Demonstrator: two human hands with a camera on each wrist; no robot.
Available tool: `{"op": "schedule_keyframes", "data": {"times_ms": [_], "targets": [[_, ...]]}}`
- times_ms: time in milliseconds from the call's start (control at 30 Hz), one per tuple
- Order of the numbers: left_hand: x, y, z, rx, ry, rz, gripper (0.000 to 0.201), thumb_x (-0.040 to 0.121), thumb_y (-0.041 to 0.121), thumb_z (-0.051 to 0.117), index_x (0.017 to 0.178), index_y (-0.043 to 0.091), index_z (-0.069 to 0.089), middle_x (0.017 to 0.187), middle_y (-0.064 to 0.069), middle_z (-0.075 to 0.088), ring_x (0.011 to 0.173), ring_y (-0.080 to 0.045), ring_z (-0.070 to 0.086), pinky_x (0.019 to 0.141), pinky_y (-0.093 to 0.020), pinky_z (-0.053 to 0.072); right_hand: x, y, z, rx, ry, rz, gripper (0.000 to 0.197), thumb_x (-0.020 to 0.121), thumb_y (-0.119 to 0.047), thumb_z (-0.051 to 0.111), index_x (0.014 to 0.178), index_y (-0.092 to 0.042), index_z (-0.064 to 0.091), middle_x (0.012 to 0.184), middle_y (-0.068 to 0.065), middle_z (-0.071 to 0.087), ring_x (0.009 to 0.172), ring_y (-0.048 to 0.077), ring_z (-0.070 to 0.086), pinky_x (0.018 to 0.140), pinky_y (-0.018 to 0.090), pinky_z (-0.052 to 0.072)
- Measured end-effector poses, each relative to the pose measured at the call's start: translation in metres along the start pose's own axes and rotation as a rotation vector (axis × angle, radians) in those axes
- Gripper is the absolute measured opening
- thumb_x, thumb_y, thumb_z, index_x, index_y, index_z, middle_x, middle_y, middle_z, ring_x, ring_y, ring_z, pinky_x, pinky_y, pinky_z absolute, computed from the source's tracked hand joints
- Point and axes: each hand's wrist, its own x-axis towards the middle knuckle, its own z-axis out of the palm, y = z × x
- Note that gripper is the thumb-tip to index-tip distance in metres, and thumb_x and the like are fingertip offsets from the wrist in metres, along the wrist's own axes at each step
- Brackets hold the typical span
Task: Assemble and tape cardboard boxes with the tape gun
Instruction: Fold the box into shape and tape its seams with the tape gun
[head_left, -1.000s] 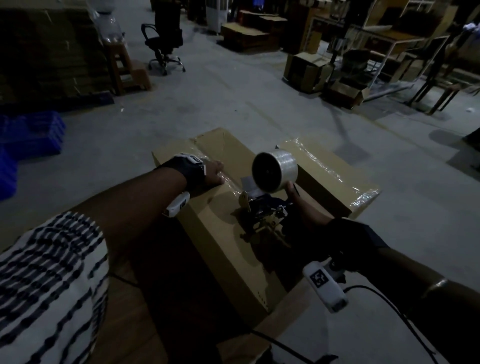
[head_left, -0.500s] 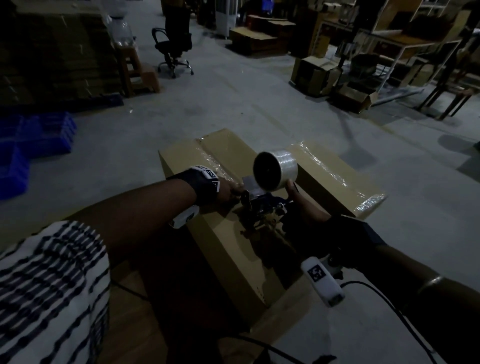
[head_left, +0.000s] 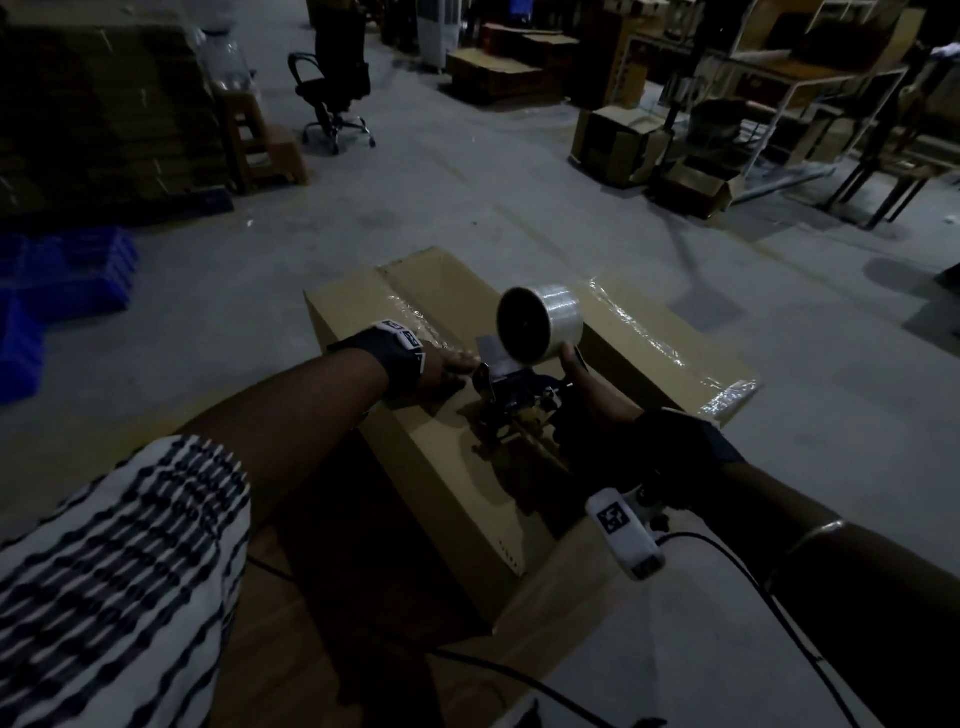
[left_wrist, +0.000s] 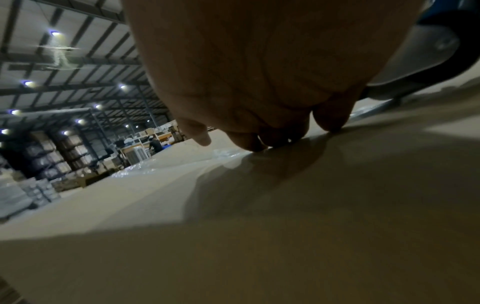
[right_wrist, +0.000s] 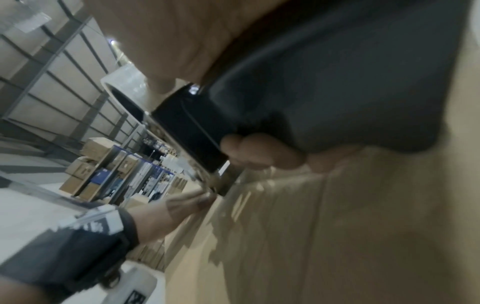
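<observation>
A long brown cardboard box (head_left: 431, 457) lies on the floor, with shiny clear tape (head_left: 410, 317) along its top seam. My right hand (head_left: 589, 400) grips the handle of the tape gun (head_left: 511, 402), which stands on the box top with its clear tape roll (head_left: 540, 322) raised. In the right wrist view my fingers (right_wrist: 259, 152) wrap the black handle (right_wrist: 311, 98). My left hand (head_left: 447, 366) presses on the box top just left of the gun's front. Its fingertips (left_wrist: 259, 142) touch the cardboard (left_wrist: 285, 226).
A second taped cardboard box (head_left: 670, 353) lies right beside the first. Blue crates (head_left: 62, 275) stand at the left, and a wooden stool (head_left: 265, 140) and an office chair (head_left: 337, 78) farther back. Boxes and shelving (head_left: 779, 104) fill the back right. A cable (head_left: 753, 582) trails from my right wrist.
My left hand has slid along the box top toward the tape gun and now sits against its front. The tape gun and right hand have barely moved.
</observation>
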Motion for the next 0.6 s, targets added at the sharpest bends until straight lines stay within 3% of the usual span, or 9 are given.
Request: {"op": "schedule_keyframes", "data": {"times_ms": [100, 167, 233, 333, 400, 467, 500, 567, 600], "targets": [[-0.01, 0.014, -0.004, 0.022, -0.02, -0.033, 0.054, 0.105, 0.042, 0.03, 0.154, 0.029, 0.014, 0.161, 0.005, 0.012, 0.148, -0.018, 0.013, 0.115, -0.031, 0.008, -0.007, 0.01, -0.011, 0.017, -0.02, 0.118, 0.093, 0.079, -0.085, 0.046, 0.15, -0.027, 0.03, 0.131, 0.014, 0.056, 0.094, 0.023, 0.059, 0.083, 0.037, 0.049], [-0.012, 0.017, -0.006, 0.037, 0.009, -0.033, 0.055, 0.105, 0.042, 0.028, 0.155, 0.027, 0.011, 0.162, 0.002, 0.008, 0.149, -0.019, 0.012, 0.114, -0.029, 0.007, -0.013, 0.012, -0.015, 0.047, -0.03, 0.169, 0.078, 0.081, -0.084, 0.041, 0.132, -0.025, 0.047, 0.128, 0.017, 0.057, 0.087, 0.025, 0.06, 0.077, 0.038, 0.049], [-0.007, 0.015, -0.004, 0.016, -0.006, -0.032, 0.056, 0.106, 0.04, 0.028, 0.155, 0.024, 0.008, 0.162, 0.002, 0.007, 0.149, -0.019, 0.011, 0.11, -0.025, 0.007, -0.017, 0.015, -0.019, 0.057, -0.029, 0.189, 0.076, 0.083, -0.078, 0.037, 0.136, -0.024, 0.042, 0.123, 0.016, 0.056, 0.085, 0.025, 0.06, 0.073, 0.036, 0.053], [-0.002, 0.01, -0.003, 0.011, -0.048, 0.006, 0.057, 0.105, 0.042, 0.029, 0.155, 0.028, 0.008, 0.162, 0.003, 0.005, 0.149, -0.017, 0.011, 0.114, -0.029, 0.006, -0.021, 0.018, -0.018, 0.047, -0.028, 0.181, 0.066, 0.088, -0.075, 0.036, 0.138, -0.032, 0.034, 0.1, 0.007, 0.055, 0.06, 0.011, 0.058, 0.052, 0.027, 0.049], [0.0, 0.004, -0.001, 0.026, -0.03, 0.002, 0.058, 0.103, 0.051, 0.026, 0.154, 0.035, 0.006, 0.162, 0.01, 0.004, 0.148, -0.014, 0.01, 0.117, -0.039, 0.002, -0.029, 0.02, -0.02, 0.072, -0.011, 0.229, 0.07, 0.088, -0.075, 0.036, 0.139, -0.027, 0.036, 0.096, 0.006, 0.053, 0.065, 0.013, 0.061, 0.061, 0.033, 0.052], [-0.002, 0.001, 0.001, 0.057, -0.023, -0.004, 0.058, 0.102, 0.053, 0.024, 0.154, 0.035, 0.005, 0.162, 0.01, 0.003, 0.148, -0.012, 0.009, 0.117, -0.04, 0.001, -0.035, 0.029, -0.031, 0.067, 0.019, 0.288, 0.087, 0.083, -0.081, 0.038, 0.148, -0.024, 0.035, 0.112, 0.013, 0.058, 0.094, 0.027, 0.066, 0.085, 0.046, 0.056], [-0.004, 0.003, 0.001, 0.061, -0.015, 0.015, 0.058, 0.103, 0.051, 0.025, 0.155, 0.033, 0.006, 0.162, 0.009, 0.003, 0.149, -0.012, 0.008, 0.117, -0.038, 0.001, -0.039, 0.033, -0.035, 0.043, 0.026, 0.32, 0.095, 0.081, -0.085, 0.036, 0.152, -0.022, 0.034, 0.109, 0.015, 0.062, 0.092, 0.027, 0.069, 0.081, 0.045, 0.058], [-0.007, 0.008, 0.001, 0.073, 0.002, 0.021, 0.057, 0.104, 0.047, 0.026, 0.155, 0.03, 0.008, 0.162, 0.007, 0.004, 0.149, -0.012, 0.009, 0.117, -0.034, 0.003, -0.049, 0.035, -0.041, 0.002, 0.005, 0.397, 0.106, 0.079, -0.09, 0.03, 0.154, -0.016, 0.036, 0.079, 0.011, 0.065, 0.054, 0.018, 0.067, 0.051, 0.029, 0.054], [-0.007, 0.008, 0.0, 0.074, 0.008, 0.017, 0.057, 0.104, 0.047, 0.027, 0.155, 0.03, 0.008, 0.162, 0.008, 0.005, 0.148, -0.012, 0.01, 0.117, -0.034, 0.003, -0.053, 0.034, -0.04, -0.003, -0.003, 0.418, 0.107, 0.08, -0.09, 0.027, 0.155, -0.014, 0.035, 0.081, 0.013, 0.065, 0.052, 0.019, 0.066, 0.051, 0.029, 0.054]]}}
